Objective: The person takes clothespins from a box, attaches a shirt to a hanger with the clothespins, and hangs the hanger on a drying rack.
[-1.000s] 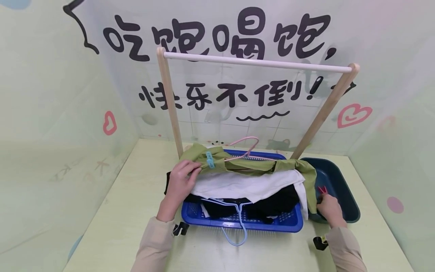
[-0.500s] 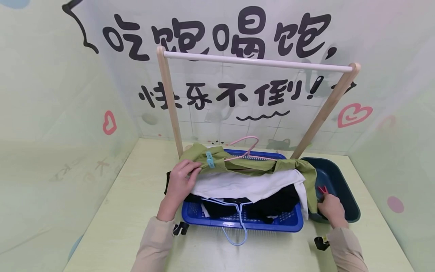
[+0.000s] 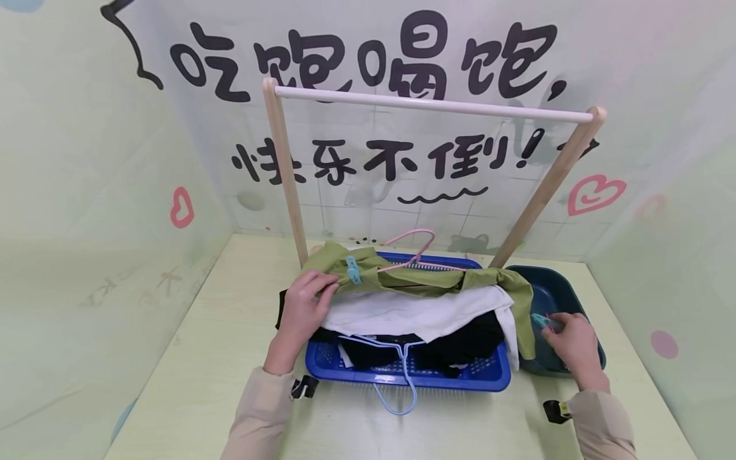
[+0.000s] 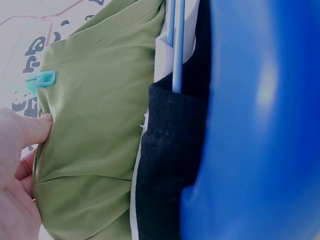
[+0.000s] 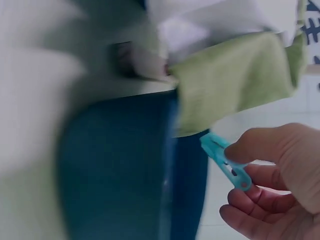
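Observation:
In the head view, a green garment (image 3: 425,282) lies over a pink hanger (image 3: 415,259) on top of a pile of clothes. A light blue clothespin (image 3: 353,270) is clipped on it near the hanger's left end. My left hand (image 3: 303,305) pinches the garment's edge just left of that clothespin; thumb (image 4: 37,129) and fingers show on the cloth in the left wrist view. Over the basin, my right hand (image 3: 575,345) pinches another light blue clothespin (image 5: 225,160) between thumb and fingers, close to the garment's hanging sleeve (image 5: 225,85).
Under the clothes stands a blue basket (image 3: 408,382) with white cloth (image 3: 414,313), black cloth (image 3: 466,345) and a blue hanger (image 3: 409,370). A dark teal basin (image 3: 592,326) sits to its right. Behind rises a rack with a white bar (image 3: 437,104) and wooden posts.
My right hand has risen slightly and moved right within the basin, and now a light blue clothespin shows in its fingers. A red clothespin stood by its fingertips before. My left hand stays put.

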`<state>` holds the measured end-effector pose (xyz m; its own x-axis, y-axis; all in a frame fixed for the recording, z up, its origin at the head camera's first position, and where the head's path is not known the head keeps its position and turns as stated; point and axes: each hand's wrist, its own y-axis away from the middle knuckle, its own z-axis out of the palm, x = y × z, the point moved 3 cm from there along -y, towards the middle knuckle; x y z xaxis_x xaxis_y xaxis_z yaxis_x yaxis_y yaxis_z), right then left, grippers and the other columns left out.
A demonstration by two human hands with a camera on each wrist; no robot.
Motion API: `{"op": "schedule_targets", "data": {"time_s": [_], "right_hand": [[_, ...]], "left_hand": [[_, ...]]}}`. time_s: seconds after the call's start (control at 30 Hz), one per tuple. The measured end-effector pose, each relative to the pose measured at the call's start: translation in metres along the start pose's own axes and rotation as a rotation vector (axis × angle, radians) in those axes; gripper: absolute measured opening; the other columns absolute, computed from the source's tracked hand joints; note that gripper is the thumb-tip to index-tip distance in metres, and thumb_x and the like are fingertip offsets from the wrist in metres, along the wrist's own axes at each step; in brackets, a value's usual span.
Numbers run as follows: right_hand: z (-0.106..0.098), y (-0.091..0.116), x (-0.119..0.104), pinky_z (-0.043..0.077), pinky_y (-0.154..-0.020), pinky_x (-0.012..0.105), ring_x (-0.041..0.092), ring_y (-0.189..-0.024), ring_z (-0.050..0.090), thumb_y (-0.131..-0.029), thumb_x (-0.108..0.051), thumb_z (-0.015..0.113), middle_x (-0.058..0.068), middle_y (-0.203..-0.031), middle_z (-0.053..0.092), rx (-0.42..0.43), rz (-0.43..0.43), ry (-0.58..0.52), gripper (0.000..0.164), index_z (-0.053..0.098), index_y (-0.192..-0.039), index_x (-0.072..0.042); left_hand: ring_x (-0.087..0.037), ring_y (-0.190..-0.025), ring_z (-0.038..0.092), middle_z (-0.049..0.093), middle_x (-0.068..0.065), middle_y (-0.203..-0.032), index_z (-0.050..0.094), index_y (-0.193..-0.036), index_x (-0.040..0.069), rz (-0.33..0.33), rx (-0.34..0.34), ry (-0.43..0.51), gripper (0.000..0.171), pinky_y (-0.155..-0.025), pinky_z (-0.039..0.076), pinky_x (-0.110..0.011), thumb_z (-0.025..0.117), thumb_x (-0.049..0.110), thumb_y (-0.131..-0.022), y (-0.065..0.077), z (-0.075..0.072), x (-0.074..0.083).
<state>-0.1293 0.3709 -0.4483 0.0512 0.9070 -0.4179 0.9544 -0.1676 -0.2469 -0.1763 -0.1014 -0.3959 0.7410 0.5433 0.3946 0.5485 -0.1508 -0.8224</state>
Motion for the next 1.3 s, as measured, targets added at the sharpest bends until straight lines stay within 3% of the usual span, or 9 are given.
{"op": "schedule_targets", "data": {"time_s": [0.13,0.3,0.43,0.67,1.03,1.3], "right_hand": [[-0.016,-0.003,-0.016,0.041,-0.054,0.044,0.034,-0.069,0.049,-0.074,-0.001,0.069,0.027,-0.079,0.051,0.024,-0.052,0.013,0.031,0.059,-0.095,0.02],[-0.034,-0.008,-0.038,0.045,-0.061,0.053,0.038,-0.071,0.051,-0.073,0.006,0.07,0.031,-0.085,0.053,0.075,-0.167,0.03,0.027,0.061,-0.095,0.018],[-0.043,-0.012,-0.057,0.046,-0.067,0.052,0.039,-0.076,0.053,-0.072,0.01,0.069,0.027,-0.089,0.054,0.121,-0.308,0.016,0.024,0.063,-0.095,0.014],[-0.058,-0.019,-0.096,0.049,-0.061,0.048,0.034,-0.076,0.055,-0.062,0.018,0.074,0.021,-0.088,0.057,0.223,-0.586,0.0,0.034,0.064,-0.094,0.01],[-0.057,-0.036,-0.143,0.051,-0.06,0.048,0.038,-0.075,0.055,-0.058,0.024,0.072,0.023,-0.084,0.055,0.227,-0.785,0.025,0.034,0.065,-0.089,0.01],[-0.047,-0.045,-0.158,0.052,-0.055,0.04,0.031,-0.072,0.057,-0.061,0.025,0.068,0.017,-0.081,0.057,0.17,-0.85,0.104,0.031,0.067,-0.086,0.006]], "left_hand": [[-0.024,-0.064,0.058,0.062,-0.011,-0.074,0.07,-0.083,-0.004,-0.002,0.002,0.003,0.015,-0.056,0.048,-0.035,0.075,-0.01,-0.07,0.0,-0.001,0.0],[-0.024,-0.064,0.058,0.062,-0.011,-0.074,0.07,-0.083,-0.004,-0.003,0.004,0.005,0.015,-0.056,0.048,-0.035,0.074,-0.01,-0.07,0.001,-0.001,-0.001],[-0.024,-0.064,0.058,0.062,-0.011,-0.075,0.07,-0.084,-0.004,-0.007,0.005,0.01,0.016,-0.056,0.048,-0.035,0.074,-0.011,-0.07,0.002,-0.001,-0.002],[-0.023,-0.064,0.058,0.062,-0.011,-0.075,0.07,-0.084,-0.004,-0.006,0.002,0.01,0.015,-0.055,0.048,-0.034,0.074,-0.01,-0.071,0.003,-0.002,-0.003],[-0.022,-0.065,0.057,0.062,-0.01,-0.076,0.07,-0.084,-0.003,-0.013,0.001,0.015,0.016,-0.055,0.047,-0.033,0.074,-0.011,-0.07,0.005,-0.002,-0.004],[-0.021,-0.066,0.058,0.062,-0.01,-0.077,0.07,-0.084,-0.002,-0.008,-0.019,0.03,0.015,-0.057,0.048,-0.029,0.074,-0.01,-0.071,0.005,-0.002,-0.005]]}}
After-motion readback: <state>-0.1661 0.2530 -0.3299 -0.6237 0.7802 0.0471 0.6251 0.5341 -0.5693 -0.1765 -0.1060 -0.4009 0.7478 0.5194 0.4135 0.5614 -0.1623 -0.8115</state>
